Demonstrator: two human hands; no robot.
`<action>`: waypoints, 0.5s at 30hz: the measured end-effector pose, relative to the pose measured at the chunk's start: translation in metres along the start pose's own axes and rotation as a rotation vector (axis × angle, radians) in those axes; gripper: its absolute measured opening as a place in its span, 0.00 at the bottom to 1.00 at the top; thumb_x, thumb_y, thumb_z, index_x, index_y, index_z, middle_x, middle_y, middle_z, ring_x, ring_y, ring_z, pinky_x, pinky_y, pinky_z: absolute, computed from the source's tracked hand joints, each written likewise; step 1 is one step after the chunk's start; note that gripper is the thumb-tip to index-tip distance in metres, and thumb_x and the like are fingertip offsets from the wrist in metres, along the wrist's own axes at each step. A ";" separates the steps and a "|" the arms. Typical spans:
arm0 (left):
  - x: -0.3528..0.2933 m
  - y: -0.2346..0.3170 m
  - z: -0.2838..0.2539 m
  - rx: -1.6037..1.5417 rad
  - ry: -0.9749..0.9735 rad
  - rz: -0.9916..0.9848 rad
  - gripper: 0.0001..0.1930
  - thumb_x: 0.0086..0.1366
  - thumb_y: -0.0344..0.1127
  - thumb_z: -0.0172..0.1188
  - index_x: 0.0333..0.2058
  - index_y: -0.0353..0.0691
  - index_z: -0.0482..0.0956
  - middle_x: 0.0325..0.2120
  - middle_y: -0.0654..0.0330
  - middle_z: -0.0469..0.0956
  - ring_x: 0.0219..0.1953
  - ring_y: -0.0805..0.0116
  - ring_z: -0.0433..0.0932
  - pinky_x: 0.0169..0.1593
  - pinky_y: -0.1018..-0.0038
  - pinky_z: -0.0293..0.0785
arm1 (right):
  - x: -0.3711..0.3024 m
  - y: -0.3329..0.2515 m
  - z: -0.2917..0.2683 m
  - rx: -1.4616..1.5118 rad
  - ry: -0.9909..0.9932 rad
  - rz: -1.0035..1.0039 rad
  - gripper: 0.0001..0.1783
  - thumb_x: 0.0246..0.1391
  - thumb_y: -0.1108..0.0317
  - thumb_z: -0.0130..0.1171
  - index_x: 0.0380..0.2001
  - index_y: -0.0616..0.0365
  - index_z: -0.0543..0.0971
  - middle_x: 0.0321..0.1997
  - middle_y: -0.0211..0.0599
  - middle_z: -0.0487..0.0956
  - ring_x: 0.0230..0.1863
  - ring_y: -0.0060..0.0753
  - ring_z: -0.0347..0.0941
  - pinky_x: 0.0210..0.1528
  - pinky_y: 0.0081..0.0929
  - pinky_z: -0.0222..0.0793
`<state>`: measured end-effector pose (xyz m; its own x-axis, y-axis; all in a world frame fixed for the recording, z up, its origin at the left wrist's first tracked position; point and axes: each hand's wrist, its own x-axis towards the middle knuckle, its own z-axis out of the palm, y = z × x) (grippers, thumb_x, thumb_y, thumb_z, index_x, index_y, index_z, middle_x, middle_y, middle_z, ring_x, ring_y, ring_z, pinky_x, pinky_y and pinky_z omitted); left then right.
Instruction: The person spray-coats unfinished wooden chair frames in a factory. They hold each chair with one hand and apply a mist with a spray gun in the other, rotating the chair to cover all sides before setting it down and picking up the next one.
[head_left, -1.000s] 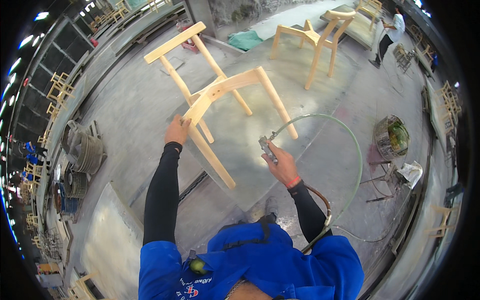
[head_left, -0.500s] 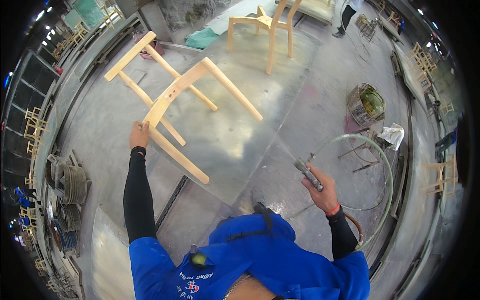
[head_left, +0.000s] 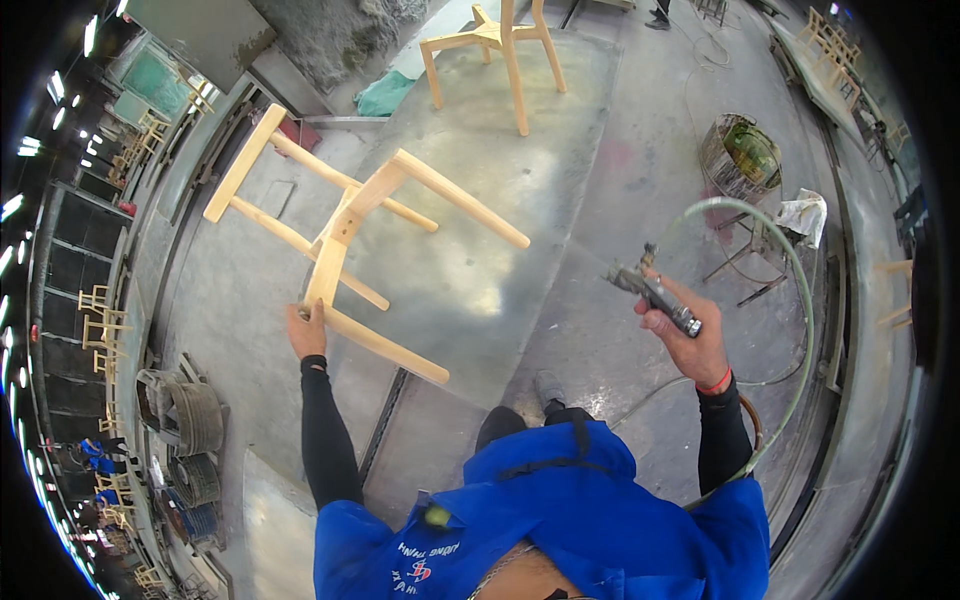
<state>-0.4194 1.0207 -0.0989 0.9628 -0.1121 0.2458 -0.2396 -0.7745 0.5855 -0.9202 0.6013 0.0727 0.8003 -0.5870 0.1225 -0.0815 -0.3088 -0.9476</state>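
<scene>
My left hand [head_left: 307,328] grips a pale wooden chair frame [head_left: 372,205] at a corner where its leg meets the seat rail. The frame is tilted, its top rail pointing to the far left and its legs to the right. In my right hand [head_left: 697,340] is a metal spray gun [head_left: 655,292], its nozzle directed toward the chair frame but apart from it. A faint mist shows in front of the nozzle. From the gun, a pale green hose [head_left: 800,290] loops to the right and back past my forearm.
Another wooden chair frame [head_left: 510,50] stands farther off on a metal sheet [head_left: 480,150]. A stained bucket [head_left: 740,155] with greenish contents and a white cloth [head_left: 803,218] sit at the right. Stacked round containers [head_left: 185,415] stand at the left, near rows of chair frames.
The chair frame has turned slightly in my left hand's grip. My right hand has shifted a little right with the spray gun, and its nozzle is aimed farther left. My view has also shifted.
</scene>
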 end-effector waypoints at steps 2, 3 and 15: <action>-0.016 0.012 0.005 -0.005 0.021 0.014 0.20 0.65 0.44 0.71 0.41 0.33 0.75 0.32 0.48 0.80 0.34 0.51 0.80 0.42 0.59 0.76 | 0.012 -0.017 0.003 0.095 0.021 -0.081 0.29 0.65 0.65 0.68 0.65 0.64 0.76 0.42 0.39 0.88 0.43 0.22 0.81 0.46 0.24 0.77; -0.026 0.017 0.009 0.009 0.030 0.014 0.20 0.65 0.44 0.71 0.42 0.33 0.75 0.32 0.49 0.80 0.35 0.52 0.79 0.42 0.59 0.75 | 0.017 -0.023 0.006 0.117 0.023 -0.130 0.29 0.65 0.65 0.68 0.65 0.64 0.76 0.42 0.38 0.87 0.44 0.22 0.81 0.47 0.23 0.77; -0.226 0.019 0.166 -0.447 -0.115 -0.227 0.21 0.55 0.31 0.76 0.43 0.31 0.77 0.36 0.56 0.80 0.35 0.61 0.80 0.42 0.66 0.78 | -0.004 0.046 0.022 -0.090 0.147 0.319 0.27 0.66 0.60 0.67 0.62 0.66 0.78 0.38 0.35 0.85 0.36 0.24 0.79 0.42 0.26 0.77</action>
<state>-0.6210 0.9281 -0.2716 0.9982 -0.0597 0.0026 -0.0291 -0.4480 0.8936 -0.9145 0.6060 0.0219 0.6327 -0.7637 -0.1279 -0.3705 -0.1536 -0.9160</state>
